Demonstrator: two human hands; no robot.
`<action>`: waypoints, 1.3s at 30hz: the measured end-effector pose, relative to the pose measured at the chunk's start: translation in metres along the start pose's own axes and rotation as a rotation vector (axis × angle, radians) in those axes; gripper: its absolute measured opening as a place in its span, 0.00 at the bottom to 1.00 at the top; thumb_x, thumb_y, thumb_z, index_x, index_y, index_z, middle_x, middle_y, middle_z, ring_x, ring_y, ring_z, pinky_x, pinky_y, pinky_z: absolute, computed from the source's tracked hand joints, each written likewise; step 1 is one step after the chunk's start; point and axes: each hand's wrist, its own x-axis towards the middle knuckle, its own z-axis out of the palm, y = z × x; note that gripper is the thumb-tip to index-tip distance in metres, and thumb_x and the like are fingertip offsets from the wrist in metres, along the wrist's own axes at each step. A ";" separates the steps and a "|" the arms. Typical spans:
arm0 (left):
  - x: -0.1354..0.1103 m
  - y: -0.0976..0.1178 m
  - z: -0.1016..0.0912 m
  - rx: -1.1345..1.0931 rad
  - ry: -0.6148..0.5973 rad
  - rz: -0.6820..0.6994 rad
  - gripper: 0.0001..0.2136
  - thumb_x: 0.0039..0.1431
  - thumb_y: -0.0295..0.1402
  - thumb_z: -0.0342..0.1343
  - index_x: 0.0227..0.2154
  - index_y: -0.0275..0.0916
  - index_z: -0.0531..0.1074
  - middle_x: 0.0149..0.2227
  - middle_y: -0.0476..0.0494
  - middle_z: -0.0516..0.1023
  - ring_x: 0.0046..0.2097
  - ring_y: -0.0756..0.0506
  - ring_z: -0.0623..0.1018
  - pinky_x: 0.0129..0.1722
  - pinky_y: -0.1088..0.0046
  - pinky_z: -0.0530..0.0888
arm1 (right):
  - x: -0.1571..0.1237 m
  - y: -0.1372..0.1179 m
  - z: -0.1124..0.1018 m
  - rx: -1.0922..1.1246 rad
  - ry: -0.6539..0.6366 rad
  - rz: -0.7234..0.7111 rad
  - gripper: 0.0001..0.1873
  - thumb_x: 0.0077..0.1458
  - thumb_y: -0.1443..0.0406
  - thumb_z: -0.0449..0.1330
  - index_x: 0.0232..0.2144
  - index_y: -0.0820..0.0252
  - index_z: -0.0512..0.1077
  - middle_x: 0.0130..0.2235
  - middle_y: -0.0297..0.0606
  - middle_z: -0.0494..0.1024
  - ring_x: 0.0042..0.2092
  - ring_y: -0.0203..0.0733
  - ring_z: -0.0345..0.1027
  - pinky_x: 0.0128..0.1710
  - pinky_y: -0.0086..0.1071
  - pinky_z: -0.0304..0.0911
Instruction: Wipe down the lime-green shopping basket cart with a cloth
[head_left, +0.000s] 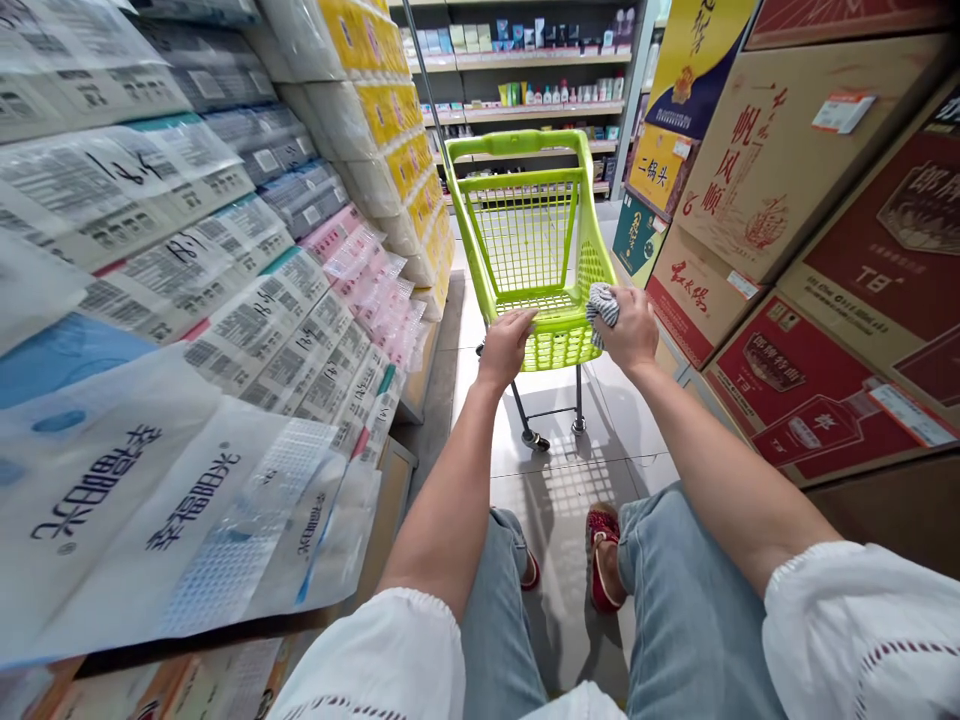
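Note:
A small lime-green shopping cart (pixel 532 250) stands in the aisle in front of me, its basket empty. My left hand (pixel 506 345) rests on the near rim of the basket, fingers curled over the edge. My right hand (pixel 630 325) is at the basket's near right corner, closed around a crumpled striped cloth (pixel 602 305) pressed against the rim. Both arms reach forward from white sleeves.
Stacked plastic-wrapped paper packs (pixel 225 300) fill the shelves on the left. Cardboard boxes (pixel 810 300) in red and brown are piled on the right. A shelf of bottles (pixel 555 95) stands at the far end. The tiled floor (pixel 570 480) runs between.

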 end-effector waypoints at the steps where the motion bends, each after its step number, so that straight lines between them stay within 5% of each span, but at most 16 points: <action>1: -0.004 0.003 -0.005 0.011 0.052 -0.030 0.13 0.65 0.31 0.45 0.47 0.40 0.71 0.47 0.42 0.76 0.51 0.45 0.72 0.52 0.66 0.67 | -0.001 0.003 0.001 0.010 0.019 -0.002 0.23 0.53 0.58 0.56 0.52 0.54 0.66 0.53 0.45 0.66 0.49 0.52 0.62 0.46 0.43 0.64; 4: -0.021 0.011 -0.016 0.113 0.091 -0.115 0.12 0.66 0.36 0.45 0.40 0.41 0.73 0.40 0.42 0.77 0.47 0.43 0.73 0.49 0.65 0.67 | -0.005 0.004 0.005 0.038 0.040 -0.019 0.23 0.53 0.58 0.55 0.52 0.54 0.65 0.54 0.45 0.65 0.51 0.52 0.61 0.48 0.43 0.64; 10: -0.047 0.006 -0.005 0.265 -0.204 -0.074 0.12 0.65 0.34 0.45 0.38 0.40 0.74 0.34 0.41 0.77 0.39 0.44 0.74 0.42 0.66 0.67 | -0.014 0.004 0.008 0.076 0.016 -0.122 0.23 0.54 0.57 0.56 0.52 0.54 0.65 0.54 0.44 0.66 0.52 0.51 0.61 0.48 0.42 0.64; 18: -0.044 -0.004 0.015 0.310 -0.243 -0.100 0.11 0.64 0.28 0.45 0.38 0.38 0.75 0.35 0.38 0.78 0.41 0.43 0.75 0.42 0.66 0.68 | -0.034 -0.028 0.008 0.029 -0.177 -0.510 0.24 0.58 0.58 0.53 0.56 0.53 0.65 0.58 0.42 0.65 0.56 0.51 0.57 0.53 0.41 0.59; 23: -0.043 -0.010 0.016 0.251 -0.266 -0.090 0.10 0.61 0.26 0.48 0.32 0.35 0.75 0.34 0.37 0.79 0.41 0.42 0.75 0.44 0.65 0.70 | -0.040 -0.048 0.030 -0.045 -0.236 -0.564 0.21 0.62 0.61 0.48 0.56 0.49 0.66 0.60 0.41 0.64 0.53 0.50 0.58 0.49 0.41 0.58; 32: -0.045 -0.015 0.014 0.271 -0.271 -0.065 0.12 0.63 0.28 0.46 0.43 0.40 0.74 0.37 0.41 0.79 0.42 0.44 0.75 0.44 0.68 0.70 | -0.086 -0.014 0.073 -0.146 -0.473 -0.765 0.20 0.63 0.68 0.44 0.50 0.51 0.71 0.56 0.40 0.70 0.49 0.45 0.61 0.40 0.36 0.56; 39: -0.044 -0.015 0.016 0.269 -0.262 -0.107 0.11 0.60 0.24 0.48 0.34 0.37 0.76 0.36 0.38 0.79 0.41 0.43 0.76 0.44 0.67 0.71 | -0.049 -0.052 0.042 -0.097 -0.253 -0.649 0.20 0.64 0.63 0.44 0.53 0.47 0.68 0.58 0.40 0.67 0.52 0.48 0.59 0.44 0.39 0.56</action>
